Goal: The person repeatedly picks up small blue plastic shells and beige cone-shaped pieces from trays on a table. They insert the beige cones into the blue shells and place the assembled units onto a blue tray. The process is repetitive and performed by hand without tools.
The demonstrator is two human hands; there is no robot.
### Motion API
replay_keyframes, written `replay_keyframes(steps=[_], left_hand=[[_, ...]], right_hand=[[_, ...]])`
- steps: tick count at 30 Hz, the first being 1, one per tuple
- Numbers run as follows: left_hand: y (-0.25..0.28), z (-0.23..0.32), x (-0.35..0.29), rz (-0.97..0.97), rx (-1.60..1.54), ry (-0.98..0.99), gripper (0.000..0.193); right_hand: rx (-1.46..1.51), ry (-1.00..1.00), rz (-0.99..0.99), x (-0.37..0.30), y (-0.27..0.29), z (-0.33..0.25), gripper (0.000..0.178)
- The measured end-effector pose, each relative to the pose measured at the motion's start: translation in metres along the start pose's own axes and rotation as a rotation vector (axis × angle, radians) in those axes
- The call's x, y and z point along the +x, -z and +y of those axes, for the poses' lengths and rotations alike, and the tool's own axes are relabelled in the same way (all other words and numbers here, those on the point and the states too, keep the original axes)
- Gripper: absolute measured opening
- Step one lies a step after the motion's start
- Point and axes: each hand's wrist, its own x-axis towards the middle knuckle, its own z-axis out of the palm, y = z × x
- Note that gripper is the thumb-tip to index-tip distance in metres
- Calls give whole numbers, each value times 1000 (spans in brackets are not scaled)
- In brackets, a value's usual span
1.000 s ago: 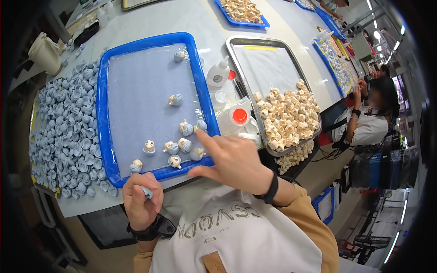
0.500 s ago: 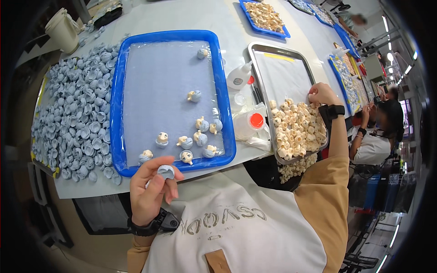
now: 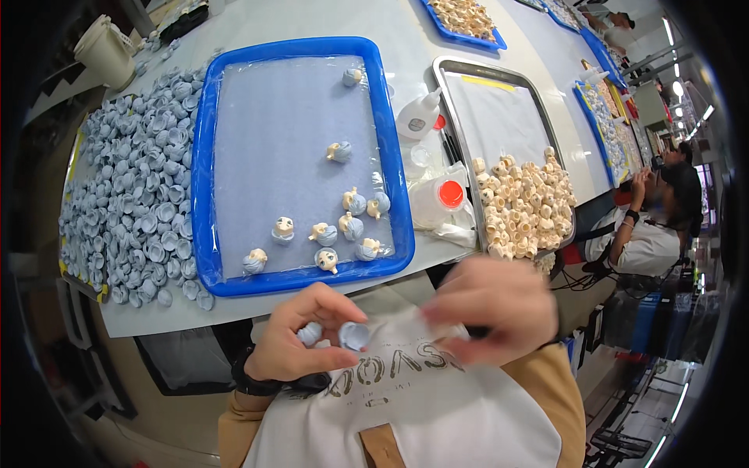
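Pinching light-blue cup (image 3: 353,337) in left hand (image 3: 282,345), nearside of blue tray (image 3: 312,283); can't tell grip of blurred right hand (image 3: 501,306).

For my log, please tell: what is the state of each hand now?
Left hand: holding two pale blue shell pieces.
Right hand: blurred; whether it holds anything cannot be told.

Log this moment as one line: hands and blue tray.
left hand: two pale-blue cups | right hand: blurred, grip unclear | blue tray: blue-capped doll heads
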Motion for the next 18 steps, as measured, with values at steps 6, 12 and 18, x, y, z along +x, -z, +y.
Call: replay_keyframes(steps=[6, 12, 18], left_hand=[[-8, 6, 0, 27, 68, 91, 37], [-8, 2, 1, 72, 128, 82, 37], [-3, -6, 0, 30, 114, 33, 36]], right_hand=[[112, -157, 89, 11, -54, 8, 19], [96, -181, 113, 10, -59, 9, 24], [208, -117, 40, 2, -49, 13, 29]])
